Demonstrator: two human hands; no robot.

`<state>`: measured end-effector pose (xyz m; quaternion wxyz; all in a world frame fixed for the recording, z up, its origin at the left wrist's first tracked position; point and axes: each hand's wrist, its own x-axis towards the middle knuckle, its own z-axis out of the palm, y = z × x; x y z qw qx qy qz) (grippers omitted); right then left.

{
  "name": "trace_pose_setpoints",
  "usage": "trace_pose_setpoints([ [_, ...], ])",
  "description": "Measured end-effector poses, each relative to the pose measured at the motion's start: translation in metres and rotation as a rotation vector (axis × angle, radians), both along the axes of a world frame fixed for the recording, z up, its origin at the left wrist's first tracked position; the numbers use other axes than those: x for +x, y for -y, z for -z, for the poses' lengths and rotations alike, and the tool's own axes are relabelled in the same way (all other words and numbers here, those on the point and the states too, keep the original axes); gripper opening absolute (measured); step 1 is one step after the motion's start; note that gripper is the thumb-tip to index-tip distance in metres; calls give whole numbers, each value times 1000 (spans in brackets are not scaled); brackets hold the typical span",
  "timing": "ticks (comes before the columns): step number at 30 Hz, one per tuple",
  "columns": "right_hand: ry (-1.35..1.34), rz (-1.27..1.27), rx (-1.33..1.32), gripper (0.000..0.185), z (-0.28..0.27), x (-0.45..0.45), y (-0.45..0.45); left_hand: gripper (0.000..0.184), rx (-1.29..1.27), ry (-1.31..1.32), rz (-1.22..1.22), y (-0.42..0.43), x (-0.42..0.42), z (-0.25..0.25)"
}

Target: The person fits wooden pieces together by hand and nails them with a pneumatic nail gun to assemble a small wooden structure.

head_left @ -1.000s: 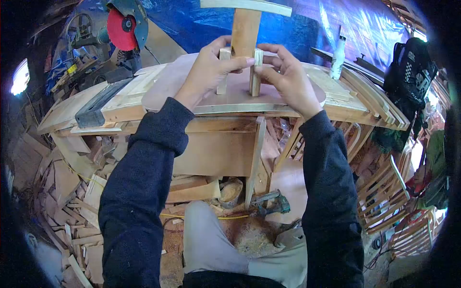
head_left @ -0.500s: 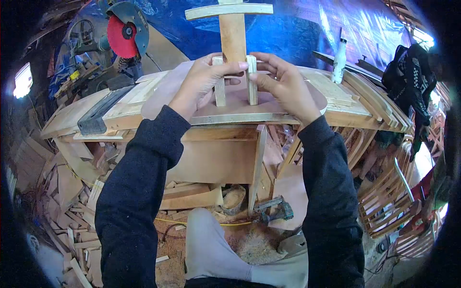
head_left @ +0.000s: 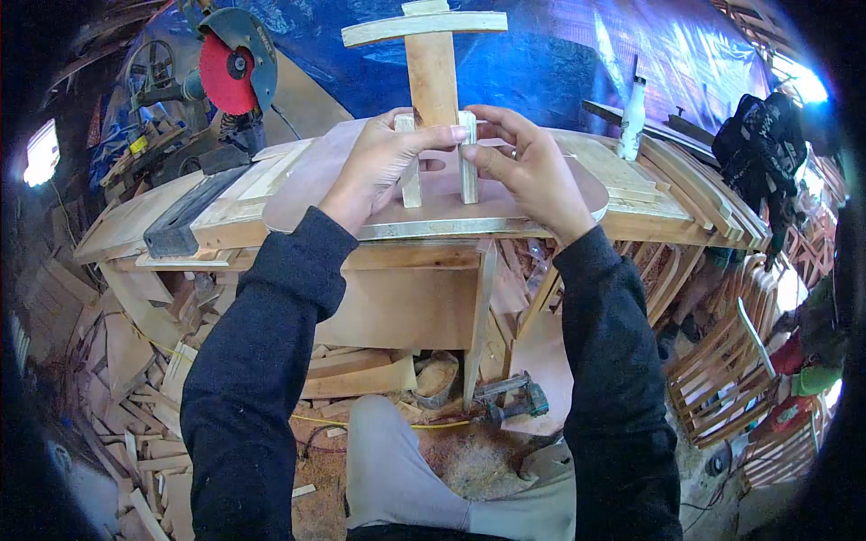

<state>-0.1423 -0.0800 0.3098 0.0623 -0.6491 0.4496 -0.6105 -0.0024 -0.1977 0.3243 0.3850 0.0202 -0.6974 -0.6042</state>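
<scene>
A wooden piece stands upright on a thin rounded board (head_left: pixel 307 185). It has a tall middle slat (head_left: pixel 433 77), a curved crossbar (head_left: pixel 424 29) near the top, and two short wooden blocks as legs. My left hand (head_left: pixel 388 158) is closed round the left block (head_left: pixel 410 180), its thumb stretched across the front toward the right block (head_left: pixel 469 171). Pinching that right block, my right hand (head_left: pixel 523 162) has the thumb on its near side and fingers behind. The fingers behind the blocks are partly hidden.
A saw with a red disc (head_left: pixel 225 72) stands at the back left. On the bench are a dark bar (head_left: pixel 194 212), a white bottle (head_left: pixel 634 117) and wooden strips (head_left: pixel 695 194). Wood offcuts (head_left: pixel 153 424) and a power tool (head_left: pixel 514 397) lie below. Slatted wooden frames (head_left: pixel 722 361) stand right.
The wooden piece and both hands appear slightly farther left and lower, while the whole view has shifted a little too. Both hands keep their hold.
</scene>
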Motion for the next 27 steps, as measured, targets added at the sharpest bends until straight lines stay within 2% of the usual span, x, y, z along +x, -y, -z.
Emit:
trace_pose_setpoints([
  [5, 37, -65, -10, 44, 0, 0, 0, 34, 20, -7, 23, 0, -1, 0],
  [27, 23, -42, -12, 42, 3, -7, 2, 33, 3, -16, 28, 4, -8, 0],
])
